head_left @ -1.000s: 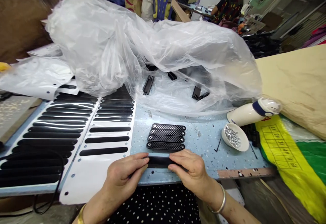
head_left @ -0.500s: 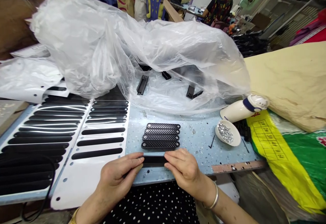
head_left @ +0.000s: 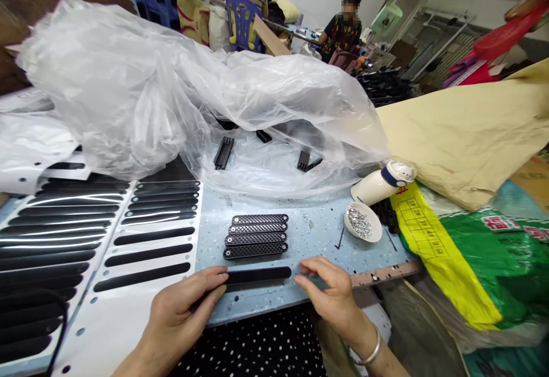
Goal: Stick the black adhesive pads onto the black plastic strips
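Observation:
Between the fingers and thumb of my left hand (head_left: 193, 300) is the left end of a long black bar with rounded ends (head_left: 261, 275), lying level near the table's front edge. My right hand (head_left: 328, 288) is just off the bar's right end, its thumb and fingers apart with nothing between them. Just beyond the bar, several black bars with a diamond-textured face and a screw at each end (head_left: 256, 237) lie side by side. To the left, white backing sheets (head_left: 141, 302) carry rows of black rounded strips (head_left: 148, 256).
A white bowl of small silvery screws (head_left: 362, 222) stands at the right, with a cream bottle (head_left: 380, 183) lying behind it. An L-shaped hex key (head_left: 339, 238) is beside the bowl. A large clear plastic bag (head_left: 274, 88) with black pieces fills the back. Two people sit beyond.
My right hand has let go of the bar's right end and moved away from it, opening. My left hand keeps its hold. The whole view has shifted.

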Tool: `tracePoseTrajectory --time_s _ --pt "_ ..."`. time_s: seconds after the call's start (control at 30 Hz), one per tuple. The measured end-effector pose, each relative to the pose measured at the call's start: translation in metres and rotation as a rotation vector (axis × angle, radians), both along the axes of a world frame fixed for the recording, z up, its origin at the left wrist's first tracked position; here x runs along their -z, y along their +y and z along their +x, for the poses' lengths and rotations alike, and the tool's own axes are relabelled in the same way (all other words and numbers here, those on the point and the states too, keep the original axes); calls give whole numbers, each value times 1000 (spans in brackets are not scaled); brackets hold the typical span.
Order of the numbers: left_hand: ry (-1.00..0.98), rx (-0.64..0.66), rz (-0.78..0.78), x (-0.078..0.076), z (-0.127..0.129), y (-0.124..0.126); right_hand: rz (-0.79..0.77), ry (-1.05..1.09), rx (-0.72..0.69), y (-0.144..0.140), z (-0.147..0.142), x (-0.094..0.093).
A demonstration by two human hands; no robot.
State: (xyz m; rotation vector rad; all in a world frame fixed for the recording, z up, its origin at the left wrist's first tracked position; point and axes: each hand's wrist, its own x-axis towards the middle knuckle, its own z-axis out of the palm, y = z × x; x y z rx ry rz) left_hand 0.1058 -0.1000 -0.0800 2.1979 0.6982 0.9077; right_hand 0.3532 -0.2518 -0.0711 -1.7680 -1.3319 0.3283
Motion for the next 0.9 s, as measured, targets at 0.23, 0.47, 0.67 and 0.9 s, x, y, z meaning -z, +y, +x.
tracePoseTrajectory --time_s 0.23,0.47,0.67,0.9 --pt "41 -78 80 -17 -14 -4 61 34 0 -1 -21 -21" --pt "165 -480 89 -45 -93 -5 286 -178 -479 70 -138 -23" --pt "263 -788 -181 -14 -158 -37 126 -407 -672 97 -200 15" --pt "-434 -550 -1215 -8 -129 -65 431 -249 -739 56 -180 31"
